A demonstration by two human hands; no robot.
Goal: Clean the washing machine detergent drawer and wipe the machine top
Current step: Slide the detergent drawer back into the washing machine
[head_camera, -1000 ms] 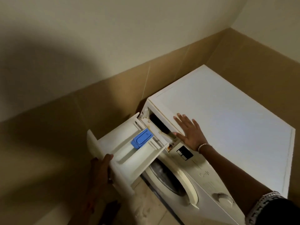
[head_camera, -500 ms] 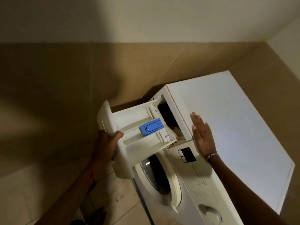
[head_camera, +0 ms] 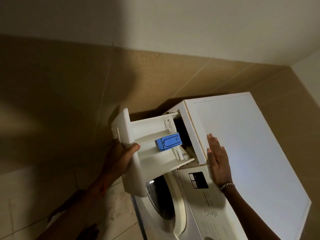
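Note:
The white detergent drawer (head_camera: 152, 135) is pulled far out of the washing machine's front, its rear end still at the dark slot. A blue insert (head_camera: 167, 143) sits in its middle compartment. My left hand (head_camera: 119, 158) grips the drawer's front panel from below, thumb over its edge. My right hand (head_camera: 217, 158) lies flat, fingers together, on the front edge of the white machine top (head_camera: 251, 144), just right of the slot. It holds nothing.
Below the drawer are the black display (head_camera: 198, 179), the control panel and the round door (head_camera: 166, 201). Tan tiled walls close in at left and behind the machine. Pale floor tiles (head_camera: 110, 213) lie at lower left.
The view has swung left and down. My left hand has drawn the drawer further out, with its grip shifting up onto the front panel. My right hand stays pressed on the top's edge.

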